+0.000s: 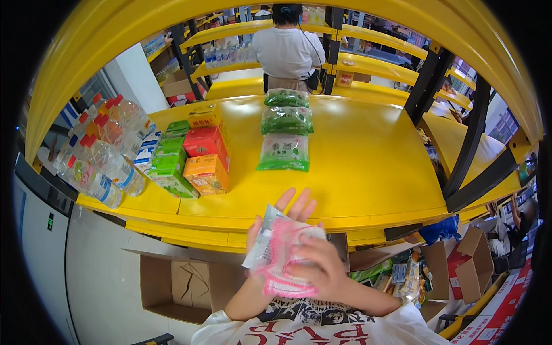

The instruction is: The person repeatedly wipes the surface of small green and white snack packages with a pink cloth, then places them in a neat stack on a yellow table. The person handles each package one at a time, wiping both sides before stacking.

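Left hand [299, 209] under pink-white packet [280, 248] — right hand [321, 265] atop; yellow shelf [356, 167] beyond.

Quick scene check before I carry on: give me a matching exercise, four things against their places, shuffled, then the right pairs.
1. nearby plastic bottles
2. green-and-white packets
3. pink-and-white item
4. lower-left cardboard box

A. on the floor
B. between left hand and right hand
C. left end of the yellow shelf
D. mid-shelf, in a row

Pairs: 1-C; 2-D; 3-B; 4-A
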A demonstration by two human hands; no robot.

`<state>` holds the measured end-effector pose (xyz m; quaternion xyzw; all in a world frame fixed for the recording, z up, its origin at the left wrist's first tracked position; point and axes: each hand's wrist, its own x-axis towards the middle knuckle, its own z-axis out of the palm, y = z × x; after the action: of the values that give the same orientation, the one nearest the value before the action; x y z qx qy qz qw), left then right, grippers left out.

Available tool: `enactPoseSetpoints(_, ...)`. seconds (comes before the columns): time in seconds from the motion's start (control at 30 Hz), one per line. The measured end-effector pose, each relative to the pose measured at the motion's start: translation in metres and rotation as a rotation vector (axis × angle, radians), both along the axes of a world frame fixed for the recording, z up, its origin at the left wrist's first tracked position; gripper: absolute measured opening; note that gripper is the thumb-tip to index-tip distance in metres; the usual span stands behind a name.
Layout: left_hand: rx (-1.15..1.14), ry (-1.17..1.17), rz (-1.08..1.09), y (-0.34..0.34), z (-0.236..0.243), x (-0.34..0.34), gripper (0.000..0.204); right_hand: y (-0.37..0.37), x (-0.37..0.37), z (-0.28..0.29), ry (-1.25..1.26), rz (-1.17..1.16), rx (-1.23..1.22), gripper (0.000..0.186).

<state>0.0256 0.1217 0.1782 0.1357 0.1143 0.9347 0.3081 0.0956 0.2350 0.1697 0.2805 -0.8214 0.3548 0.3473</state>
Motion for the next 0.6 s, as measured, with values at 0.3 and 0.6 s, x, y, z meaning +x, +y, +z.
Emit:
enactPoseSetpoints(0.3, 0.226, -0.145, -0.165, 0.013, -0.038, 0.007, 0.069, -0.002, -0.004, 0.044, -0.381, 0.174, 0.310, 0.063)
enactPoseSetpoints(0.6, -0.005, -0.081, -0.070, 0.016, -0.016, 0.001, 0.066, -0.007, 0.009, 0.037, -0.309, 0.077, 0.378, 0.059)
